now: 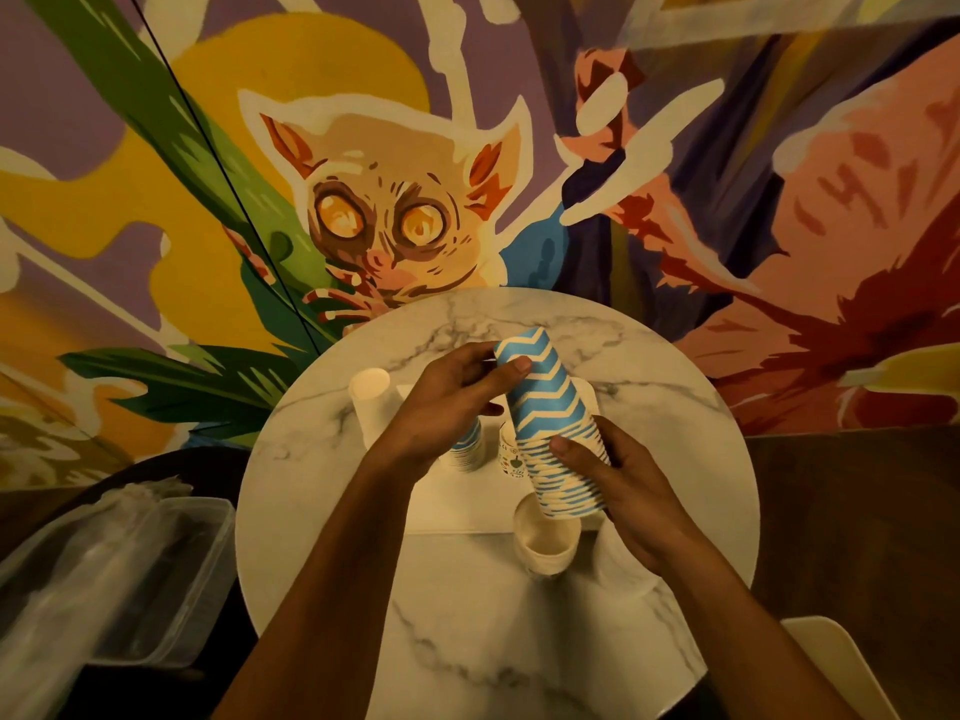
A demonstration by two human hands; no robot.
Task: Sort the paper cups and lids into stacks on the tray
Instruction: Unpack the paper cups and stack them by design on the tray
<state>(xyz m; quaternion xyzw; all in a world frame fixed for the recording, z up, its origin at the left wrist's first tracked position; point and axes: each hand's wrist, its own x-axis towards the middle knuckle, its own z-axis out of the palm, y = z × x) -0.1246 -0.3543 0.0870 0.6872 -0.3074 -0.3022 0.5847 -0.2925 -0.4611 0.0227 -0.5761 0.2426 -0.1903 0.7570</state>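
Cup stack point(550, 423) between both hands

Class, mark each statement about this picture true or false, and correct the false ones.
1. Both the left hand and the right hand grip the stack of blue-and-white zigzag paper cups. True.
2. The table is square and wooden. False: it is round with a marble pattern.
3. A plain cream paper cup stands left of the left hand. True.
4. The zigzag stack lies flat on the table. False: it is held tilted above it.
5. The clear plastic container sits on the table. False: it is off the table, at lower left.
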